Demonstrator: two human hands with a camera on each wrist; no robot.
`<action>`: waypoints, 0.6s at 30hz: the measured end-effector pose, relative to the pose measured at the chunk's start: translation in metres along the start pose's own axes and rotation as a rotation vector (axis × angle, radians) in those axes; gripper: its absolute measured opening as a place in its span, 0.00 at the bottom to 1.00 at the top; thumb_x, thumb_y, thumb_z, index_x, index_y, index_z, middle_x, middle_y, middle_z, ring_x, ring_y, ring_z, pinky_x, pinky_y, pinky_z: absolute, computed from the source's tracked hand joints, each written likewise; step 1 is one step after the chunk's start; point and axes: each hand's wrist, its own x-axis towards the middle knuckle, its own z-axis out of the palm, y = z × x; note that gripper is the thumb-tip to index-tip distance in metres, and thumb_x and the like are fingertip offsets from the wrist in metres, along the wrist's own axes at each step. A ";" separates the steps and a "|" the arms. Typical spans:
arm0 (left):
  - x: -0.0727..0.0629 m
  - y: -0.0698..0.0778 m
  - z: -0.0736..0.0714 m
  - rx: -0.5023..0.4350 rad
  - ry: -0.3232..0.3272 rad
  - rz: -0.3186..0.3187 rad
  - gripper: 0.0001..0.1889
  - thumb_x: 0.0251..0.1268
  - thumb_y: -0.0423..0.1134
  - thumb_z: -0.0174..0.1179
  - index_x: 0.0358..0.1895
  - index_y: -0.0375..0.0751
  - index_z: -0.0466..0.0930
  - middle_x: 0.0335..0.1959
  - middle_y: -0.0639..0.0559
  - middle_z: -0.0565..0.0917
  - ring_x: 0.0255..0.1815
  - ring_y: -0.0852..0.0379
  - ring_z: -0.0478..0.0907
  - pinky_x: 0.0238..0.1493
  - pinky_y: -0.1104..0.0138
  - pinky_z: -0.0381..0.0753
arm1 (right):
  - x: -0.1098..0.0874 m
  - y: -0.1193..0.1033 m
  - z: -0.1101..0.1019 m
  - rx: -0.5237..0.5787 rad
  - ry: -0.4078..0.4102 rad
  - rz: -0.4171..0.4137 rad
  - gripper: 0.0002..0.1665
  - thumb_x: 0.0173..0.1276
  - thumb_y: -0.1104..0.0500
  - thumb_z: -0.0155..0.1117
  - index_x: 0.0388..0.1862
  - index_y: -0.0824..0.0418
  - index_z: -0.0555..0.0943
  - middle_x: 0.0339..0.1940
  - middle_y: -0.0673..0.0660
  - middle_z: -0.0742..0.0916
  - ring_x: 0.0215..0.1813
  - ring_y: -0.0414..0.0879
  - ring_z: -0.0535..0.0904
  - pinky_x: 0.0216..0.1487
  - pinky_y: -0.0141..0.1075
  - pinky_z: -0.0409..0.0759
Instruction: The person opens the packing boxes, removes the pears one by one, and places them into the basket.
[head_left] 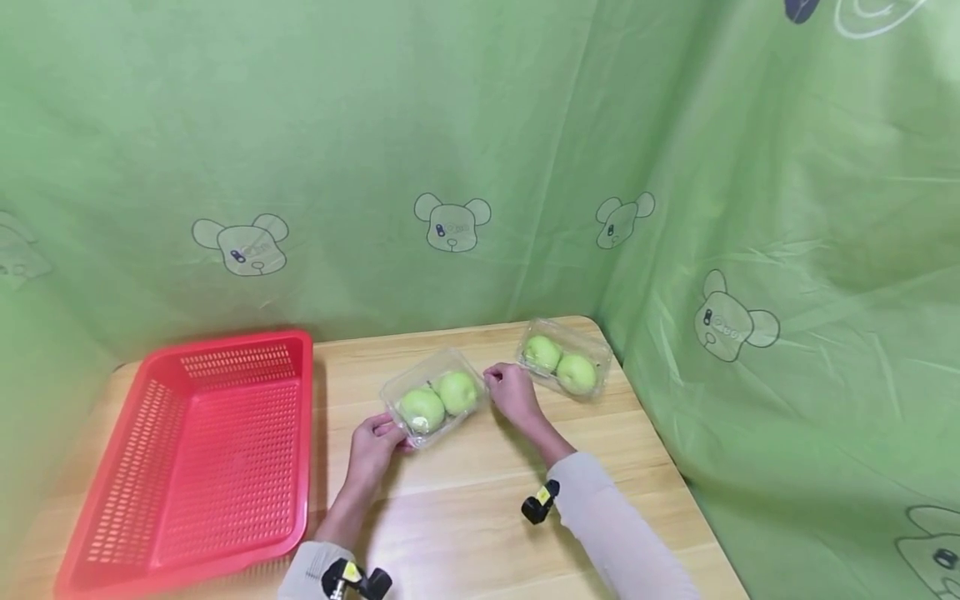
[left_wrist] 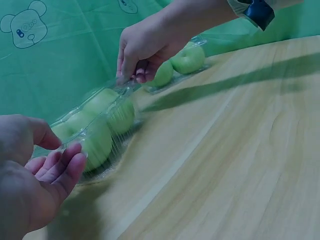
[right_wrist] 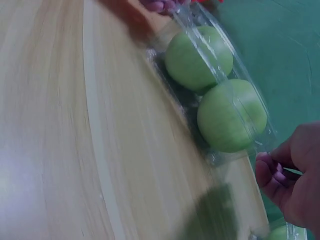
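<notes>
A clear plastic clamshell box (head_left: pixel 397 390) with two green apples (head_left: pixel 422 410) sits in the middle of the wooden table. At its near left end, my left hand (head_left: pixel 372 450) pinches the rim between thumb and fingers; the left wrist view shows this hand (left_wrist: pixel 42 175) from close by. My right hand (head_left: pixel 516 396) pinches the opposite end of the same box, and in the right wrist view its fingertips (right_wrist: pixel 265 165) meet the plastic edge. Whether the lid is fully closed I cannot tell.
A second clear box (head_left: pixel 596 342) with two green apples stands at the table's far right corner. On the left is a large red perforated basket (head_left: pixel 306 467). A green curtain (head_left: pixel 352 167) hangs behind and beside the wooden table (head_left: pixel 465 533).
</notes>
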 end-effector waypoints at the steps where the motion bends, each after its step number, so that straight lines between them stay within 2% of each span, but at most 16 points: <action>1: 0.000 -0.001 0.001 -0.014 -0.003 -0.005 0.28 0.65 0.23 0.61 0.68 0.20 0.66 0.41 0.42 0.83 0.31 0.58 0.82 0.39 0.66 0.92 | 0.000 -0.001 0.000 0.033 0.001 0.026 0.09 0.72 0.67 0.64 0.45 0.68 0.89 0.40 0.64 0.93 0.38 0.52 0.90 0.39 0.37 0.90; 3: -0.001 -0.002 0.002 -0.053 -0.010 -0.022 0.28 0.63 0.22 0.60 0.66 0.21 0.64 0.41 0.44 0.81 0.31 0.58 0.81 0.38 0.67 0.92 | -0.001 -0.002 0.001 0.120 0.002 0.083 0.11 0.70 0.69 0.63 0.47 0.69 0.89 0.39 0.64 0.92 0.35 0.53 0.89 0.34 0.35 0.89; 6: -0.001 -0.004 0.004 -0.100 -0.035 -0.041 0.27 0.59 0.19 0.57 0.63 0.23 0.63 0.41 0.44 0.79 0.31 0.58 0.80 0.37 0.68 0.91 | -0.003 -0.004 0.002 0.283 0.005 0.180 0.15 0.68 0.71 0.60 0.51 0.71 0.87 0.37 0.65 0.91 0.33 0.56 0.89 0.34 0.40 0.91; 10: -0.001 -0.007 0.007 -0.150 -0.073 -0.041 0.19 0.58 0.18 0.57 0.54 0.24 0.68 0.37 0.46 0.82 0.29 0.58 0.80 0.34 0.69 0.90 | -0.006 -0.006 0.006 0.479 0.029 0.319 0.17 0.68 0.73 0.62 0.55 0.73 0.84 0.40 0.66 0.89 0.34 0.52 0.88 0.48 0.51 0.93; 13: 0.000 -0.009 0.009 -0.186 -0.090 -0.036 0.13 0.59 0.18 0.57 0.47 0.24 0.72 0.33 0.48 0.83 0.27 0.58 0.80 0.32 0.69 0.90 | -0.009 -0.006 0.008 0.590 0.062 0.414 0.17 0.68 0.73 0.64 0.55 0.73 0.83 0.42 0.66 0.89 0.34 0.46 0.87 0.55 0.52 0.91; 18: -0.001 -0.011 0.011 -0.218 -0.079 -0.047 0.17 0.59 0.17 0.57 0.48 0.28 0.64 0.38 0.45 0.79 0.27 0.59 0.80 0.32 0.70 0.90 | -0.013 -0.009 0.010 0.769 0.097 0.515 0.16 0.68 0.74 0.64 0.54 0.76 0.81 0.42 0.66 0.88 0.34 0.46 0.88 0.61 0.52 0.88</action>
